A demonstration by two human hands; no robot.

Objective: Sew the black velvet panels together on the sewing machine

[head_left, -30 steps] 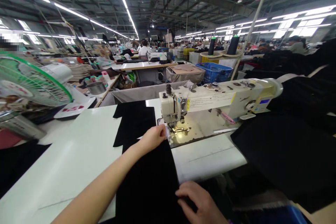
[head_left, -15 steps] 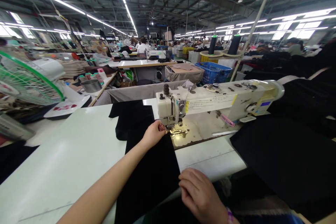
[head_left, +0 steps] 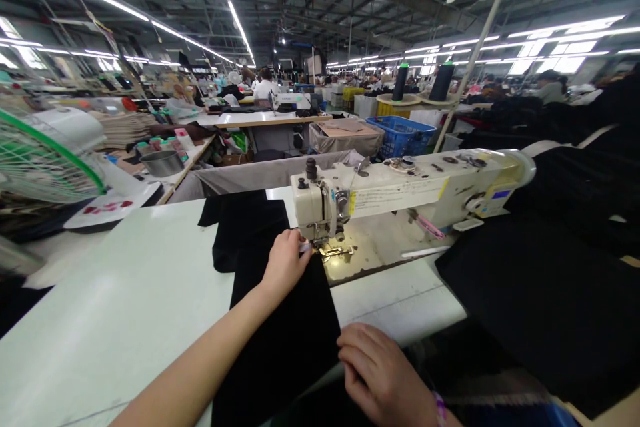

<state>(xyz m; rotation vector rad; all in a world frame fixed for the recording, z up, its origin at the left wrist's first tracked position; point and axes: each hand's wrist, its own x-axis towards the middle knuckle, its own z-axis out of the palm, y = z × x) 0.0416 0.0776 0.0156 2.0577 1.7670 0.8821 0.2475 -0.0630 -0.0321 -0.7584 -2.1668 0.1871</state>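
Black fabric lies across the pale table and runs up to the needle area of a white sewing machine. My left hand is on the fabric beside the presser foot, thumb and fingers pinched together. A small pale spot shows at its fingertips, too small to name. Close to me, my right hand is closed at the right edge of the fabric, the fingers curled and their tips at the cloth. Right of the needle, a metal guide sits on the lit machine bed.
A green and white fan stands at the left. More black fabric is heaped on the right. Behind the machine are a blue basket, thread cones and a metal pole. A metal bowl sits on the side table.
The view has shifted slightly. My left hand's fingers have changed their pinch beside the presser foot, and a pale spot now shows there. My right hand stays at the fabric edge.
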